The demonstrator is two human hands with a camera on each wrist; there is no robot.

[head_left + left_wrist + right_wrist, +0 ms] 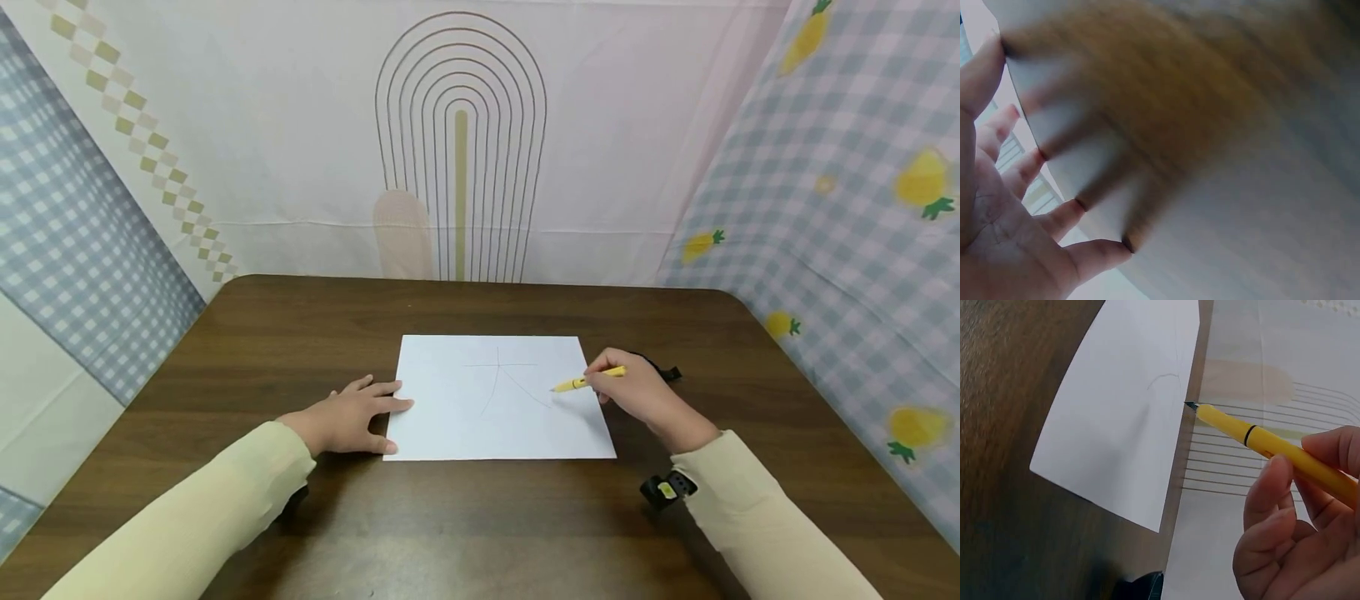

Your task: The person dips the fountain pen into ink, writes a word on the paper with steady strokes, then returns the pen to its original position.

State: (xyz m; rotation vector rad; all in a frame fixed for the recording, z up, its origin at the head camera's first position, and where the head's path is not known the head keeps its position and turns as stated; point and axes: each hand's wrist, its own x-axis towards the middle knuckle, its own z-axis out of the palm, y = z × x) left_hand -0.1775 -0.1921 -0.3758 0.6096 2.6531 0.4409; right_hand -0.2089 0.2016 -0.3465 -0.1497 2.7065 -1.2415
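A white sheet of paper (442,417) lies on the brown table, with thin lines drawn on it: a horizontal one crossed near its middle, and two strokes slanting down to either side. My left hand (352,418) is spread flat at the sheet's left edge, fingertips resting on it; the left wrist view shows the palm (997,225) from below. With thumb and fingers, my right hand (633,387) pinches a yellow fountain pen (577,383) over the sheet's right part. Its dark nib (1191,405) points toward the paper, close to the right slanting stroke's end.
A small black object (667,372) shows just beyond my right hand. Black wrist gear (663,490) sits at the right sleeve. A white cloth with arch lines (600,167) hangs behind the table (315,317), and blue checked cloths (862,292) hang at both sides.
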